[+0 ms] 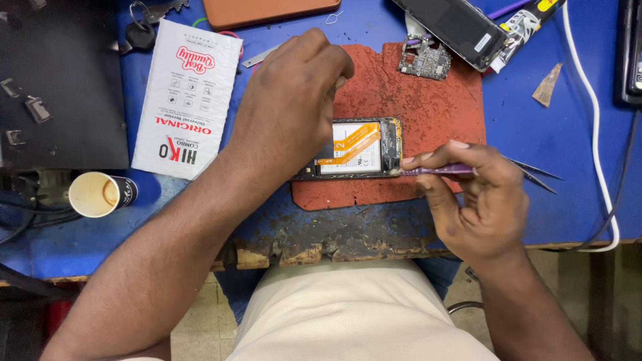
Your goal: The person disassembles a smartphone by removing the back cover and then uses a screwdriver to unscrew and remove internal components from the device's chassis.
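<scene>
Our right hand (478, 200) is pinched shut on a thin purple tool (438, 170), thumb and fingers closed around its shaft. The tool lies nearly level and points left, its tip touching the right-hand short edge of the opened phone (358, 148). A pair of tweezers (535, 172) sticks out to the right from behind the same hand; we cannot tell whether the hand grips them too.

The phone lies flat with its long axis running left to right, so the tool meets it end-on, almost in line with that axis. An orange ribbon cable (354, 144) crosses the white battery face inside it.

Our left hand (291, 110) presses down on the phone's left half, fingers curled over its far edge, covering that end. We cannot tell if it grips anything small beneath.

The phone sits on a worn red mat (428, 100) on a blue bench (555, 134) with a chipped near edge. On the mat's far side lies a small circuit board (424, 63), near another phone (458, 30). To the left lie a white packet (187, 100) and a paper cup (100, 194); a white cable (595, 134) runs along the right.
</scene>
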